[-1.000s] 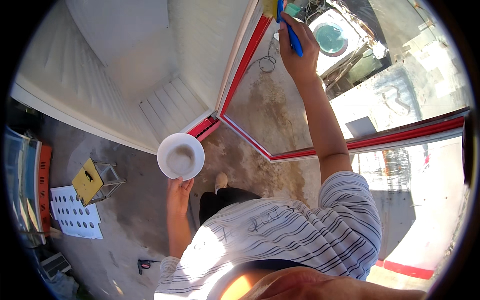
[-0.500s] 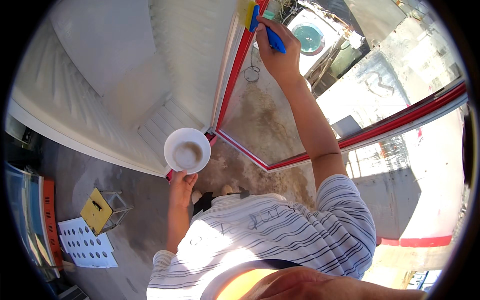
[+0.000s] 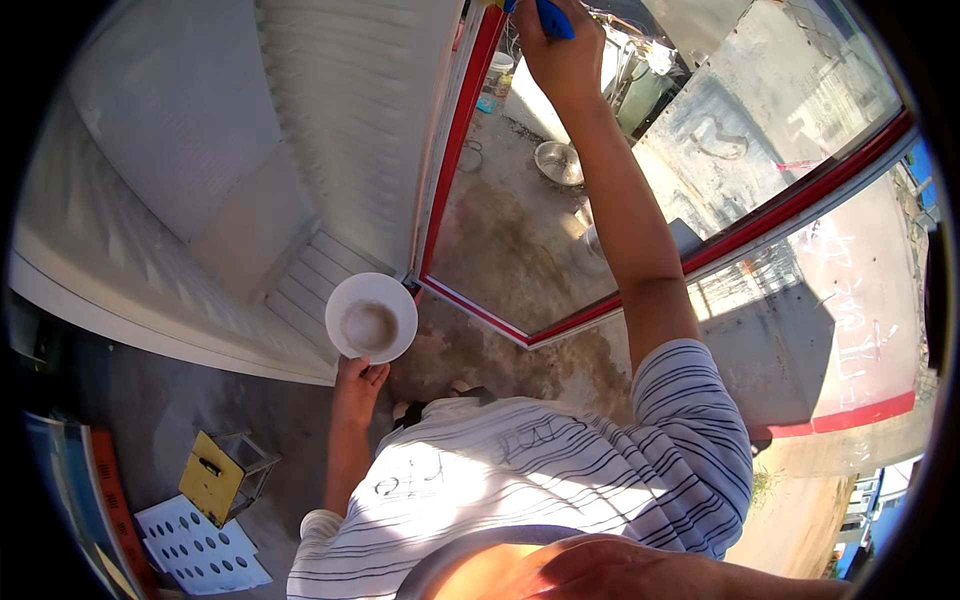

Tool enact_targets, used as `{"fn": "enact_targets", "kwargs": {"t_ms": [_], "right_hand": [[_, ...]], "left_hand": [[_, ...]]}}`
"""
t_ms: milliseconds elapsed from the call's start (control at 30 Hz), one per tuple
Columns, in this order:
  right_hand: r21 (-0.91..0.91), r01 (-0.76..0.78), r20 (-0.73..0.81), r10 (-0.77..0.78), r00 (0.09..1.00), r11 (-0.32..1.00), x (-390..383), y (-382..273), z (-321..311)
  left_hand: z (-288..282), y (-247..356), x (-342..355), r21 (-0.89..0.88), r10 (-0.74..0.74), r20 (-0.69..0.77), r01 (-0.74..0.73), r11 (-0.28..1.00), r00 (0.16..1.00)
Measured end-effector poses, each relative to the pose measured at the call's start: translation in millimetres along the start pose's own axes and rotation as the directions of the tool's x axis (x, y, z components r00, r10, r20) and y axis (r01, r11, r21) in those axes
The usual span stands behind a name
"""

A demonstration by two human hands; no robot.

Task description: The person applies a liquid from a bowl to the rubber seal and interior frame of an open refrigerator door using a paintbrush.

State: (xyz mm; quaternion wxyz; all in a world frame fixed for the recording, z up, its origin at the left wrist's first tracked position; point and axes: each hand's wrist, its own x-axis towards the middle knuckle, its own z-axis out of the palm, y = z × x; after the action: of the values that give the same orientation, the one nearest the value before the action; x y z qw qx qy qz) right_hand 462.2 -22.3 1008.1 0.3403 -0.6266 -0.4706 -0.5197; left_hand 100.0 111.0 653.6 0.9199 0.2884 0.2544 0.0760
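My left hand (image 3: 357,390) has its fingers curled on the near rim of a white bucket (image 3: 343,299), which holds some cloudy, brownish liquid. High up at the picture's top edge, my right hand (image 3: 563,62) is closed round the blue handle of a brush (image 3: 554,20). Only a little yellow of the brush's head shows, since the upper edge cuts it off. That head is close to the upper part of a red-and-white frame (image 3: 458,150) around a glass pane; whether it touches cannot be told.
White ribbed wall panels (image 3: 370,110) stand on the left. Behind the glass are a metal bowl (image 3: 558,163) and assorted clutter. A stool with a yellow top (image 3: 212,477) and a white sheet with dark round spots (image 3: 200,548) are at lower left. A red-edged pale panel (image 3: 850,330) is at right.
My right hand and the brush have gone higher, so the brush head is now mostly out of view. The view has shifted slightly. My left hand still holds the bucket.
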Motion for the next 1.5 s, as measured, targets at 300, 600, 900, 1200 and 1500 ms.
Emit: {"fn": "enact_targets", "kwargs": {"t_ms": [300,600,900,1200,1500], "right_hand": [[-0.052,-0.394,0.43,0.376,0.82,0.918,-143,-40,16],[0.209,-0.762,0.109,0.759,0.642,0.614,-189,-76,-34],[0.248,-0.481,-0.092,0.515,0.852,0.841,-102,-44,-2],[-0.09,-0.512,0.147,0.52,0.842,0.854,-244,-43,34],[0.119,-0.481,-0.032,0.487,0.873,0.869,-204,-53,42]], "left_hand": [[17,4,23,-0.014,-0.088,0.088,0.09,0.996,0.992],[11,15,19,0.058,-0.108,0.052,0.105,0.993,0.993],[8,30,19,0.103,-0.136,0.073,0.128,0.986,0.988],[-2,30,12,0.073,-0.091,0.083,0.085,0.994,0.992],[-34,36,0,0.055,-0.035,-0.049,0.038,0.998,0.998]]}}
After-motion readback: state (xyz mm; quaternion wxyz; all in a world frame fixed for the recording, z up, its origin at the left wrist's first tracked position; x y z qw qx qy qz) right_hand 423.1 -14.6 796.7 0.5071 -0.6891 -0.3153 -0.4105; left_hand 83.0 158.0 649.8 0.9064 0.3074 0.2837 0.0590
